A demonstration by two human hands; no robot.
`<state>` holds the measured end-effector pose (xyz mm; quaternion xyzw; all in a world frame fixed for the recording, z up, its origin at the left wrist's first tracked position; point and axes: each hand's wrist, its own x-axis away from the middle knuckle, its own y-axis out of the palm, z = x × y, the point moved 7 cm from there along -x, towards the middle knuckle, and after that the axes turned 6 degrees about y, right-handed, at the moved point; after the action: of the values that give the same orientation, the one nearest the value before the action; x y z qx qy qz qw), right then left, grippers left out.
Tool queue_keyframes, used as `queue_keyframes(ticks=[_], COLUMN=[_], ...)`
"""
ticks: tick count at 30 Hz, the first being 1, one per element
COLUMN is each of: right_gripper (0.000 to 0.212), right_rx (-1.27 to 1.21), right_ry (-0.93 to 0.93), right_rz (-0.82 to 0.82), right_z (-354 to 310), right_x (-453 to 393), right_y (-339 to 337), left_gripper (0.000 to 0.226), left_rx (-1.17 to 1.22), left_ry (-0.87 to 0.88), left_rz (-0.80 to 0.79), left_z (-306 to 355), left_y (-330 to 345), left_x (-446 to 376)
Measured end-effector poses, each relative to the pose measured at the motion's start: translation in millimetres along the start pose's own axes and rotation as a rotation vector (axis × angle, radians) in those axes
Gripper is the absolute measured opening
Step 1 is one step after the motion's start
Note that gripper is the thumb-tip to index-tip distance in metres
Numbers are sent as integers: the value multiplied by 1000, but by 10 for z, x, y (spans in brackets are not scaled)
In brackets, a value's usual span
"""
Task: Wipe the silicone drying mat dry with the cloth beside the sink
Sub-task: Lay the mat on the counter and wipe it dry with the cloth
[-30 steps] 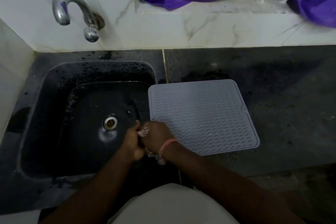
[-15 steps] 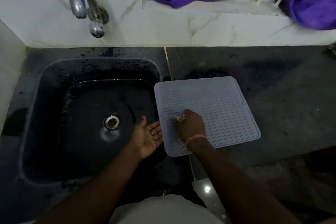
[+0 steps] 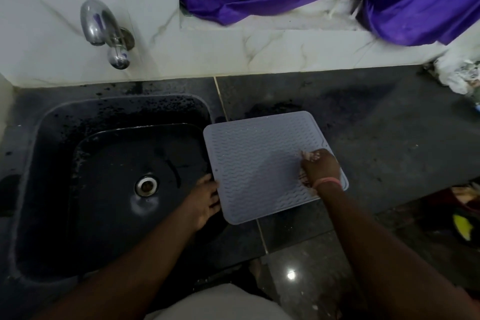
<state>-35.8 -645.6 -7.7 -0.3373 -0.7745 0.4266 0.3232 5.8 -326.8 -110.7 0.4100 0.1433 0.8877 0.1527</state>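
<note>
Grey silicone drying mat lies flat on the dark counter, its left edge at the sink rim. My right grip is curled round the bunched cloth, pressing it onto the mat's right side. My left grip touches the mat's left edge, fingers fairly straight.

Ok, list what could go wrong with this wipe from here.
The grey ribbed silicone mat lies right at the rim of the black sink; the left hand only touches its edge, so a hard stroke might slide it in. The small crumpled cloth in the right hand may skip droplets between ridges.
</note>
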Motion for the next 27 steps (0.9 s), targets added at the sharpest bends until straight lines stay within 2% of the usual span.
queue_keyframes(ticks=[1,4,6,8,10,15,18,20,23,27], right_gripper=[22,34,34,30,28,24,24,24,23,19], right_rx=[1,26,68,98,151,218,171,164,134,-50], right_ry=[11,6,-25,-47,-85,-206,-161,-151,-173,-143], right_rz=[10,0,16,33,30,-13,2,-24,-59,-116], right_z=[99,220,226,260,300,369,364,305,121,-49], right_x=[-124,-343,-414,-486,-530,-550,-581,-562,-385,70], right_y=[-41,7,-3,-38,-57,53,27,25,102,370], left_gripper=[51,68,74,76,74,63,80,85,85,86], left_rx=[-23,-162,-428,-730,-935,-1239,-1545,-1600,-1697,-1715], left_ry=[54,302,444,526,578,634,481,423,453,448], left_rz=[35,84,96,114,126,189,90,81,104,107], left_z=[19,120,91,39,27,297,353,372,414,422], left_y=[3,10,45,37,3,185,452,526,565,543], left_x=[-5,-9,-57,-141,-210,-196,-169,-139,-91,-67])
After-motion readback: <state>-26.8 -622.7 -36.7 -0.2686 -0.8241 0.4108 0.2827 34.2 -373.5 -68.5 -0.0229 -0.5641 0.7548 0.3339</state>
